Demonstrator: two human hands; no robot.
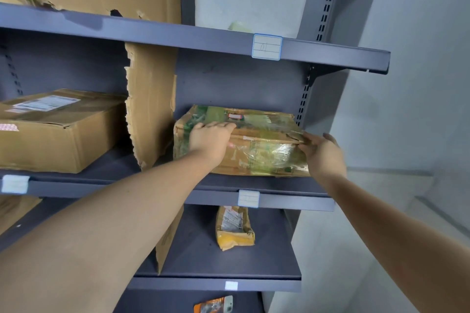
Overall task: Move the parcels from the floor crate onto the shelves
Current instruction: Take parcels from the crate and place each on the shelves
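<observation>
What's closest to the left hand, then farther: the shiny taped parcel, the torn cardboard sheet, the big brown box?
1. Taped green-printed cardboard parcel: under the left hand.
2. Torn upright cardboard sheet: just to its left.
3. Brown labelled cardboard box: far left.

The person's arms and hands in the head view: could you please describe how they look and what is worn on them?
Both forearms are bare: no sleeve shows on the left forearm or the right forearm. The left hand and right hand are ungloved, and no watch, bracelet or ring is visible.
</observation>
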